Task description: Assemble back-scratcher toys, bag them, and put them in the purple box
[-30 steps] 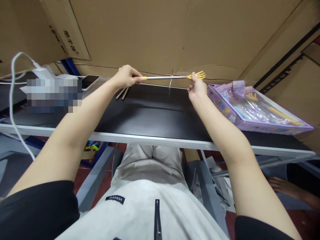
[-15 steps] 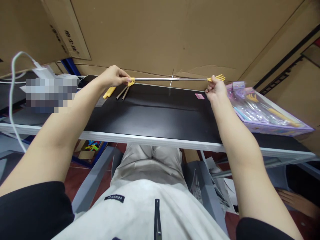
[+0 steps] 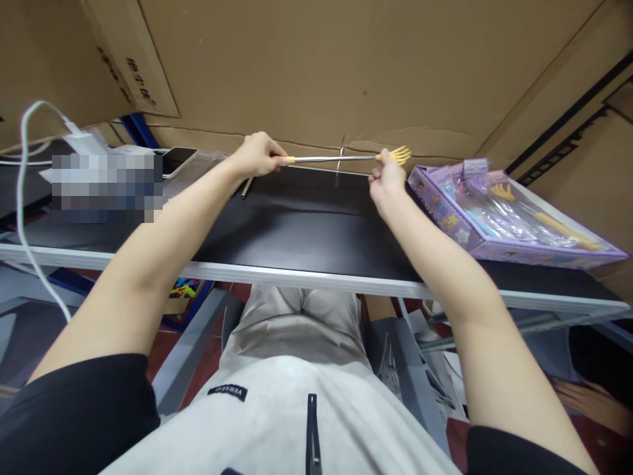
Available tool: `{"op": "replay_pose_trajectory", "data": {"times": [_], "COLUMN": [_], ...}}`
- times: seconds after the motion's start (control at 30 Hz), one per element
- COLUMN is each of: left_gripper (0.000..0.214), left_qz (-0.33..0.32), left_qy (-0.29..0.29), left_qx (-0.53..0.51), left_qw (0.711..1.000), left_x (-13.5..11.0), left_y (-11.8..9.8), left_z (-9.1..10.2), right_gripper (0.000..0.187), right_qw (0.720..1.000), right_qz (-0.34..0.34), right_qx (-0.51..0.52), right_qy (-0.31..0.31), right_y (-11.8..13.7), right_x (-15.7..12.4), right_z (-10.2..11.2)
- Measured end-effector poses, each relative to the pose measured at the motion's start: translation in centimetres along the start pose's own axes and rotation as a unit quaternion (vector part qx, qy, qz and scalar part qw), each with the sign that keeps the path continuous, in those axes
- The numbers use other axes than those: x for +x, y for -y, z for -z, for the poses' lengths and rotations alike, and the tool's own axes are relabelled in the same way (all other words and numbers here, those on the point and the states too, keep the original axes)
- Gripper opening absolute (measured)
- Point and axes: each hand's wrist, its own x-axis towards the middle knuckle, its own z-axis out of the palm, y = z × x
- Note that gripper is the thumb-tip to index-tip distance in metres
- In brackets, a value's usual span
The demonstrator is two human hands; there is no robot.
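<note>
A telescopic back scratcher (image 3: 329,159), with a silver rod and a yellow claw-shaped head, is held level above the far edge of the black table. My left hand (image 3: 258,156) pinches the yellow handle end, which is mostly hidden in the fingers. At the other end, my right hand (image 3: 386,181) has its fingers closed just below the yellow claw. Beneath my left hand, a thin brown metal tube (image 3: 248,189) lies on the table, partly covered.
An open purple display box (image 3: 487,248) with bagged yellow scratchers stands at the right. A phone (image 3: 179,161), a white charger (image 3: 88,141) and its cable are on the left. Cardboard (image 3: 316,72) walls the back. Another person's hand (image 3: 583,396) shows at lower right.
My hands have come closer together and the scratcher's rod is shorter. My left hand moved right, my right hand left. The box sits slightly differently in view; the small pink card is now hidden.
</note>
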Motion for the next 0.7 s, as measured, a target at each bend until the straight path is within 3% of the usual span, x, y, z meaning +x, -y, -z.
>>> {"op": "replay_pose_trajectory", "data": {"times": [0.1,0.2,0.33,0.5,0.6,0.7], "left_gripper": [0.019,0.012,0.009,0.013,0.015,0.022], "left_qz": [-0.032,-0.035,-0.030,-0.040,-0.026,0.000], "left_qy": [-0.002,0.004,0.051,0.163,0.178,0.177], "left_qx": [0.010,0.011,0.016,0.012,-0.026,-0.062], "left_qw": [0.999,0.999,0.998,0.986,0.983,0.982], "left_x": [0.5,0.6,0.3,-0.3,-0.2,0.7], "left_y": [-2.8,-4.1,-4.5,-6.4,-8.0,-9.1], "left_z": [-1.8,-2.5,-2.4,-3.2,-4.6,-6.3], "right_gripper": [0.036,0.042,0.050,0.051,0.045,0.032], "right_qw": [0.986,0.991,0.997,0.992,0.989,0.992], "right_qz": [-0.101,-0.098,-0.051,-0.088,-0.113,-0.088], "right_qx": [0.116,0.091,0.049,0.068,0.028,-0.057], "right_qy": [-0.056,-0.024,0.040,0.066,0.096,0.072], "right_y": [0.2,0.2,0.3,2.0,2.9,2.9], "right_x": [-3.0,-4.4,-4.4,-3.7,-3.0,-2.2], "right_z": [-4.3,-5.6,-4.5,-3.5,-2.2,-0.2]}}
